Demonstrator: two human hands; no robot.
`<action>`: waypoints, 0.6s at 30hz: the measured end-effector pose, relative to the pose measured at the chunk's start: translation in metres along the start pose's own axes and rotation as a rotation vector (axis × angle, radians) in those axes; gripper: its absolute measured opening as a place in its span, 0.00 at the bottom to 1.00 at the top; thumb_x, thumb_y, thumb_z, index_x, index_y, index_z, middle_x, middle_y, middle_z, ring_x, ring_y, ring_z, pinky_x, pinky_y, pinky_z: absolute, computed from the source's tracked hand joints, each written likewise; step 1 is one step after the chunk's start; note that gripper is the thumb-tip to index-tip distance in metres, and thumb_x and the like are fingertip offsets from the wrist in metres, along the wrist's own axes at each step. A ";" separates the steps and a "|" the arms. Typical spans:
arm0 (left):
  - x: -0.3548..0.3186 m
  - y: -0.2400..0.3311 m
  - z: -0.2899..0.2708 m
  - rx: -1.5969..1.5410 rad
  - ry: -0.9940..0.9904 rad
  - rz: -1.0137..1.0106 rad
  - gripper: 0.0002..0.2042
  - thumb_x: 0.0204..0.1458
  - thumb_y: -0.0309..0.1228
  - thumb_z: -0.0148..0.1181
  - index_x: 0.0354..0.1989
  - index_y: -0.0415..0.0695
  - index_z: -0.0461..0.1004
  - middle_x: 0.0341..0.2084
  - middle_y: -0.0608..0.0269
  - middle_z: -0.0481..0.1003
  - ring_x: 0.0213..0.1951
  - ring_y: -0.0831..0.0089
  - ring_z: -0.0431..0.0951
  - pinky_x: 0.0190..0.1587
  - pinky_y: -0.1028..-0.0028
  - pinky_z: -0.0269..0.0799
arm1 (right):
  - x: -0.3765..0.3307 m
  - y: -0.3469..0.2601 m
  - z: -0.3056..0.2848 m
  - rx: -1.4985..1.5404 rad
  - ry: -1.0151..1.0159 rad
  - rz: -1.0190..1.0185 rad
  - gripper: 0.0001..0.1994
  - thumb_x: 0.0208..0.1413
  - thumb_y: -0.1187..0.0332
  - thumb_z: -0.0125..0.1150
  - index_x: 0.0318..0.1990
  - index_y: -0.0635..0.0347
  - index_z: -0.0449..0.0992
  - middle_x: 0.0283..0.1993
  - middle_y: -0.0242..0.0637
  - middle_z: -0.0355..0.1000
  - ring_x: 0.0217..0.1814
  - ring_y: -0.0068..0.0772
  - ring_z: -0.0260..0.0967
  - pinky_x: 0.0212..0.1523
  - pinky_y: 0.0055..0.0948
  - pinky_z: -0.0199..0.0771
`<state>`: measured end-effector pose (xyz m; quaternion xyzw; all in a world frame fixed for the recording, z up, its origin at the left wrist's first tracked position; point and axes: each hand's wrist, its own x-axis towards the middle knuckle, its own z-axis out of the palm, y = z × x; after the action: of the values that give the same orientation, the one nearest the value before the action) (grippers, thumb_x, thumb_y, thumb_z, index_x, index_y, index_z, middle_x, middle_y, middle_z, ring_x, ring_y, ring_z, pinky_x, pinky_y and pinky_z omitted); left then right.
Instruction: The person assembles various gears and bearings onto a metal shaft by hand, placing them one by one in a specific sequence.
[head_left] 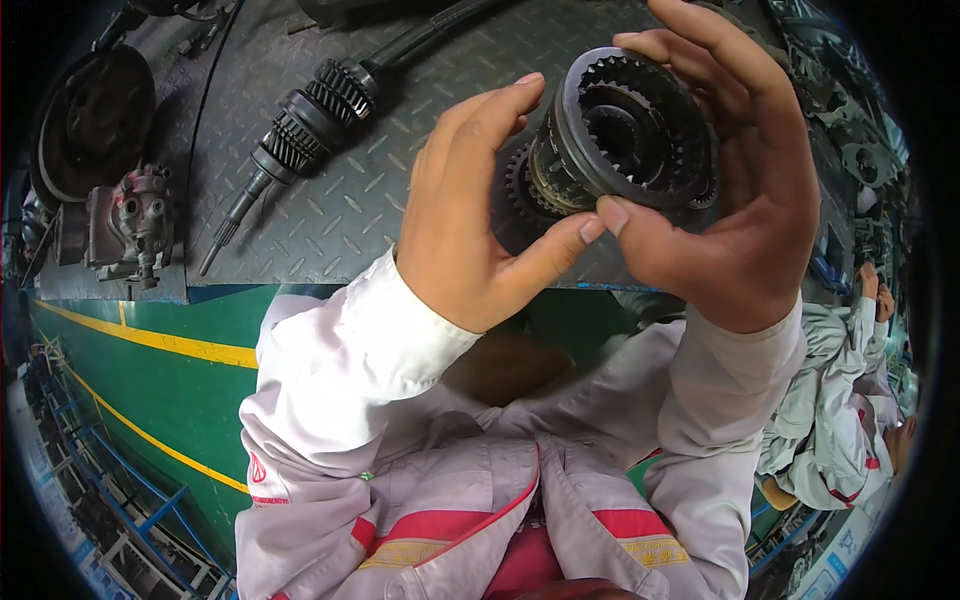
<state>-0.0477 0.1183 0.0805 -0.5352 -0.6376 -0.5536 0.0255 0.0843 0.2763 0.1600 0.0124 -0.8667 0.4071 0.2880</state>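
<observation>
Both my hands surround a dark steel synchronizer sleeve (pixel 597 160), its toothed inner bore facing up and tilted to the right. My right hand (pixel 745 190) grips it, thumb on the near rim and fingers along the far right side. My left hand (pixel 465 200) is cupped round the left side; its thumb touches the lower edge beside the right thumb, and its fingertips are by the far left rim. A brass-coloured band shows under the rim. Below the sleeve, a dark gear (pixel 517 190) is partly hidden by it and my hands.
Left of my hands, a geared shaft (pixel 300 135) lies across the patterned steel bench top (pixel 350 225). A metal housing (pixel 133 225) and a dark round disc (pixel 95 120) stand at the left. Metal parts (pixel 865 165) line the right side, where another person (pixel 830 400) sits.
</observation>
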 end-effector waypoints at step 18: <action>-0.006 0.004 -0.015 -0.018 -0.079 -0.110 0.43 0.50 0.35 0.73 0.72 0.36 0.56 0.62 0.49 0.69 0.60 0.63 0.71 0.64 0.63 0.62 | -0.031 0.030 -0.068 -0.350 0.039 0.163 0.39 0.44 0.76 0.78 0.67 0.60 0.68 0.66 0.40 0.70 0.69 0.34 0.66 0.70 0.35 0.63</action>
<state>-0.0506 0.1028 0.0849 -0.5211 -0.6615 -0.5382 -0.0346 0.1356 0.3384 0.1580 -0.1161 -0.9167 0.2724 0.2685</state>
